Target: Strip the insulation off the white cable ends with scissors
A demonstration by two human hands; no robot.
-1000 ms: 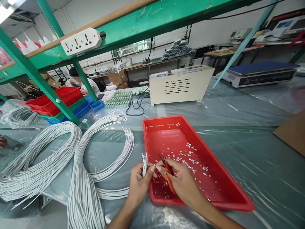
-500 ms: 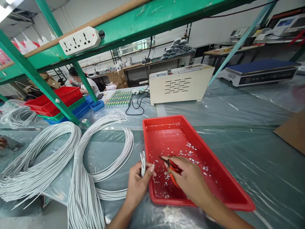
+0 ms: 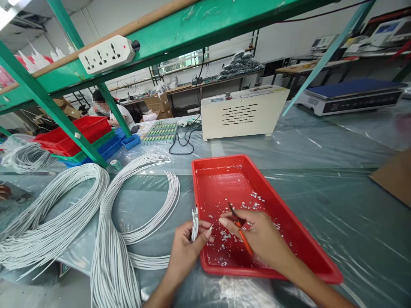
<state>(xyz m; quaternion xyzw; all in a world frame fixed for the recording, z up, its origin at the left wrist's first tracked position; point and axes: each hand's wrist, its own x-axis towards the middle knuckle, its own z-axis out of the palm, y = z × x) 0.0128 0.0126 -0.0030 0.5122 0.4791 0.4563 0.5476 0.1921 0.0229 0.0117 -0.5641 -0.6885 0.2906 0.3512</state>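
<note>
Left hand (image 3: pixel 189 244): fingers part-hidden behind wire bundle (image 3: pixel 194 224); wire tip (image 3: pixel 211 227) at thumb too small to tell if core is bare.
Right hand (image 3: pixel 261 237): covers part of orange-handled cutters (image 3: pixel 246 244); can't tell if blades are parted.
Forearms (image 3: pixel 165 284): both cut by bottom edge.
Red tray (image 3: pixel 237 270): near end part-blocked by right hand and forearm.
White scraps (image 3: pixel 224 234): too small to ID.
Left coil (image 3: pixel 64 222): cut by left edge.
Front coil (image 3: pixel 112 256): cut by bottom edge.
Other hand (image 3: pixel 4 191), far left: mostly out of frame.
Background person (image 3: pixel 124 114): head pixelated, body part-hidden by green post (image 3: pixel 114 110).
Scale (image 3: pixel 362 102): panel lettering unreadable.
Cardboard (image 3: pixel 393 179): cut by right edge.
</note>
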